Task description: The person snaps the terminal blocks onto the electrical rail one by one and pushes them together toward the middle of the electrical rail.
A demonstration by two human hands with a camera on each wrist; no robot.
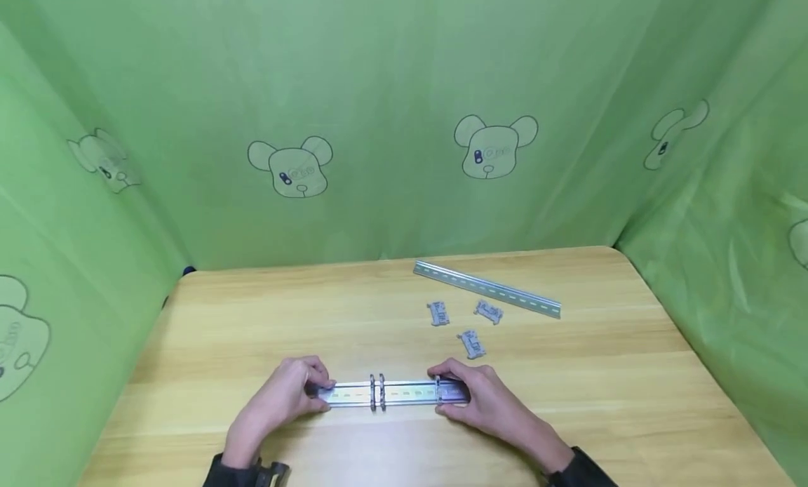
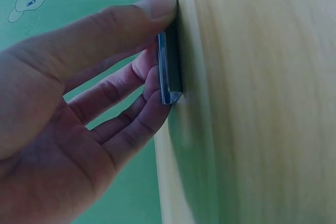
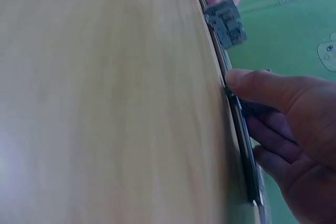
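A slotted metal DIN rail (image 1: 347,395) lies crosswise near the front of the table. My left hand (image 1: 285,396) pinches its left end between thumb and fingers; the left wrist view shows that rail end (image 2: 172,72) along the fingertips. Two thin grey terminal blocks (image 1: 373,393) stand upright on the rail close together, left of its middle. Toward the right end, my right hand (image 1: 489,401) pinches another terminal block (image 1: 438,390) on the rail, thumb at the near edge and fingers at the far edge. In the right wrist view that block is mostly hidden behind the thumb (image 3: 262,87).
Three loose grey terminal blocks (image 1: 472,344) lie flat on the wooden table (image 1: 284,318) beyond the right hand. Behind them a second, longer DIN rail (image 1: 489,288) lies at a slant. Green curtains (image 1: 391,192) surround the table's back and sides.
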